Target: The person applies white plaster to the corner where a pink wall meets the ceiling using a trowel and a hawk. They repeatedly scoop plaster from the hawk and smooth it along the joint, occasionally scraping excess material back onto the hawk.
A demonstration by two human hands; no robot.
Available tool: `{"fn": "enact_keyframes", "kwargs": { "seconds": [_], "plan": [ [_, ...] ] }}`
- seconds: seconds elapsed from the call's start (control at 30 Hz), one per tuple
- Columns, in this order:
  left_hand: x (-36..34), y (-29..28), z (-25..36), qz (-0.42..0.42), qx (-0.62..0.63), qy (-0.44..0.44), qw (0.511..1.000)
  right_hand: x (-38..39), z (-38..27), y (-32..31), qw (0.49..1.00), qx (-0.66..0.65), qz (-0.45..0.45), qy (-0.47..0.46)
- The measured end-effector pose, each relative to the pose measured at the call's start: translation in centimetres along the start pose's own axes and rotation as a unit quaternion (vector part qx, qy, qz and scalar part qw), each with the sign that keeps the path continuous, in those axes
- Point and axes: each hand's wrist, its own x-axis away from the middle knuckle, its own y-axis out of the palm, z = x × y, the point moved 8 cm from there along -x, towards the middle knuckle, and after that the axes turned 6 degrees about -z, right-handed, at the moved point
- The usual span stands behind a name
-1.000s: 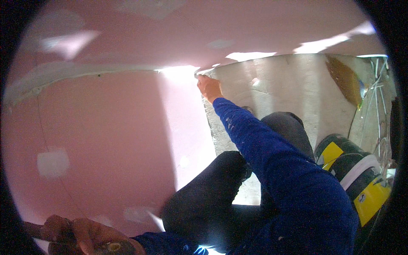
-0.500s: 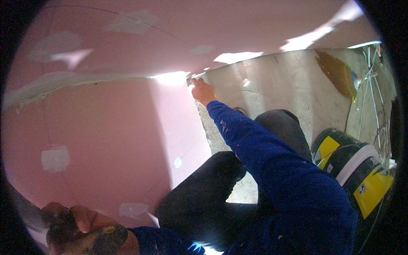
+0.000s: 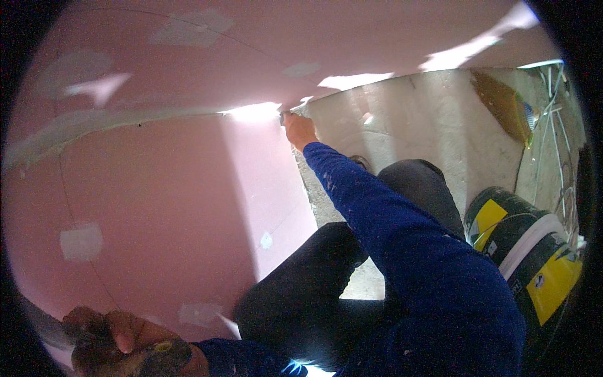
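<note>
My right hand (image 3: 300, 130) reaches far forward on a blue-sleeved arm, to the corner where two pink boards meet above the bare floor. Its fingers are closed at the end of the seam, and a small dark thing at their tips is too small to name. My left hand (image 3: 129, 339), smeared with grey, is at the lower left with its fingers curled. Past it shows a blurred grey edge (image 3: 47, 327); what the hand grips is hidden. A pale filled seam (image 3: 81, 131) runs between the lower pink board (image 3: 157, 207) and the upper pink board (image 3: 251, 38).
Dark tubs with yellow labels (image 3: 556, 292) stand at the right, a white band (image 3: 531, 245) across them. Beyond are pale cables (image 3: 553, 113) and a brown fan-shaped thing (image 3: 502, 110). My bent knees (image 3: 301, 270) come between the board and the dusty floor (image 3: 433, 107).
My right hand stays at the corner, its fingers drawn in and turned slightly. The left hand is almost still. The whole view has shifted a little.
</note>
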Motion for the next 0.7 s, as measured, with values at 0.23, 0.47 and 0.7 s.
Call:
{"fn": "enact_keyframes", "kwargs": {
  "seconds": [0.23,0.47,0.7],
  "plan": [
    [0.2,0.1,-1.1,-0.031,0.060,-0.008,0.998,1.9,-0.4,-0.5,0.997,-0.001,0.014,-0.080],
    [0.8,0.0,-2.3,-0.024,-0.042,0.114,0.992,-0.4,1.8,0.8,0.998,-0.021,0.031,0.059],
    [1.3,0.7,-4.5,-0.018,0.262,-0.116,0.958,2.1,2.8,-3.6,0.985,-0.100,0.095,0.102]
  ]
}}
